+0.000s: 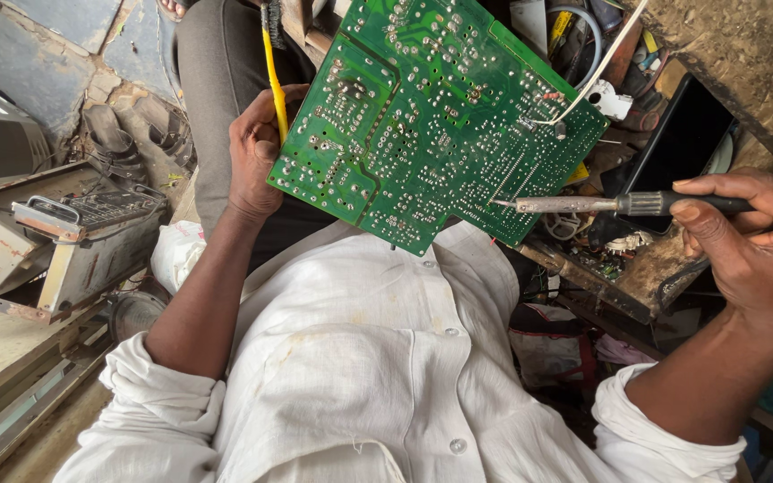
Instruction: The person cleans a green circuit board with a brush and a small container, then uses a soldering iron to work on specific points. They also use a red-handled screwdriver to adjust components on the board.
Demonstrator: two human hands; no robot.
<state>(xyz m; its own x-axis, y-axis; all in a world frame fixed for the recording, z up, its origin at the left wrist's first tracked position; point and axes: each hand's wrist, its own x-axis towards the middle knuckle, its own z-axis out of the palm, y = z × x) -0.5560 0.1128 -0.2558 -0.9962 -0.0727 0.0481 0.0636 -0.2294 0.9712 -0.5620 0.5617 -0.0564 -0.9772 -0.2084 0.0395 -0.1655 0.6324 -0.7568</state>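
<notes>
Far left: grey metal chassis [82, 234] on the floor, with worn shoes [140, 134] lying behind it — well apart from the work.

Left of centre: left hand [257, 152] clamped on the left edge of the green circuit board [431, 116], with a yellow wire [274, 85] running past the fingers. Board held tilted in the air above the lap and white shirt [378, 358], solder side up, supported at one edge only.

Centre right: tip of the soldering iron [574, 205] touching or just short of the lower right part of the board — cannot tell which. White wire [597, 76] crossing the board's upper right corner.

Right: right hand [753, 237] closed around the iron's dark handle, over a cluttered bench [637, 277].

Likely hazards: board pivoting under tip pressure, since only one edge is gripped; tip skidding and bridging crowded joints; hot tip scorching the white wire nearby; molten solder dropping onto the shirt below.
</notes>
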